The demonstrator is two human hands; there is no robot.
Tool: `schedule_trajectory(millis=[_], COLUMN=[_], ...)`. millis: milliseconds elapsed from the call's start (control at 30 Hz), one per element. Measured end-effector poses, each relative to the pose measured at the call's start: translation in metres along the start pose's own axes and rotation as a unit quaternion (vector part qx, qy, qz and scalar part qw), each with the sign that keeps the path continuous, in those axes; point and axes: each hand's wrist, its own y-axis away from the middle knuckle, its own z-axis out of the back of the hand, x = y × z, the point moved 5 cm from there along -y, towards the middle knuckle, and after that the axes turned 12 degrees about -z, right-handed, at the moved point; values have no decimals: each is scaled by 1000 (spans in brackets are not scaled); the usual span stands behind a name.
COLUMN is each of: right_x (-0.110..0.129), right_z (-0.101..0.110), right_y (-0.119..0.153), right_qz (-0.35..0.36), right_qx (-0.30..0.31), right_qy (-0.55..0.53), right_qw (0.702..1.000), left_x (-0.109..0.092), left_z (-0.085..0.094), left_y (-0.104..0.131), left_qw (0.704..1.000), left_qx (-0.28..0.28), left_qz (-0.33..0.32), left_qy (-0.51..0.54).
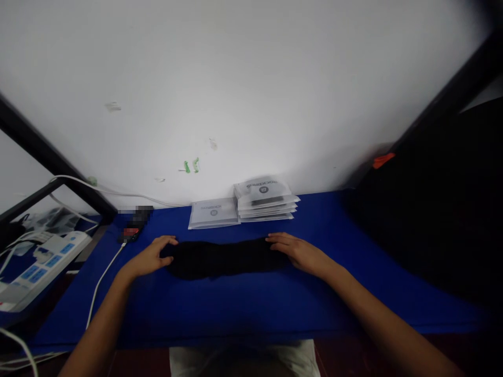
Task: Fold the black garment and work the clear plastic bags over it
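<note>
A long strip of folded black fabric point(228, 258) lies across the blue tabletop in front of me; its exact kind does not show. At its left end is my left hand point(151, 255), thumb and fingers apart, the tips touching the edge of the fabric. My right hand point(301, 252) rests on the opposite end with its fingers stretched out over the cloth. Behind the strip, against the wall, stand a stack of frosted plastic pouches point(265, 201) with printed lettering and, beside it on the left, a lower-lying pouch point(214, 213).
A phone-like dark object point(135, 225), partly blurred out, lies at the back left with a white cable point(102, 277) plugged in. A white power strip point(45, 269) is at the far left. A large dark mass point(436, 209) fills the right side. Behind stands a white wall point(251, 94).
</note>
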Motion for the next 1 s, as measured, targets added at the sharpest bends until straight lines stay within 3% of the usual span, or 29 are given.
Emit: schedule_trajectory(millis=[67, 133, 267, 367, 500, 600, 733, 800, 900, 1000], right_x=[5, 13, 28, 31, 31, 27, 8, 4, 14, 28], right_z=[7, 10, 0, -5, 0, 7, 15, 15, 8, -5], right_y=[0, -3, -9, -6, 0, -9, -34, -40, -38, -26], right_qz=[-1, -9, -22, -33, -47, -84, -203, -238, -201, -131], right_qx=[-21, -31, 23, 43, 41, 26, -92, -152, -174, -134], right_qy=[-24, -32, 8, 19, -14, -37, 11, 70, 122, 114], right_qw=[999, 999, 999, 998, 998, 995, 975, 957, 956, 976], left_x=[-5, -29, -84, -96, -94, -85, -61, -52, -41, -26], left_z=[5, 1, -35, -51, -52, -51, -45, -39, -29, -22], left_y=[-2, -12, -38, -43, -42, -50, -68, -68, -53, -29], left_qw=[998, 994, 987, 986, 988, 994, 995, 993, 998, 998], left_qx=[-48, -79, 17, 49, 30, 2, -60, -77, -47, 20], left_qz=[7, -30, -143, -152, -147, -102, 1, 13, -25, -39], left_qy=[-39, -65, -66, -49, 20, 31, -76, -92, -30, 39])
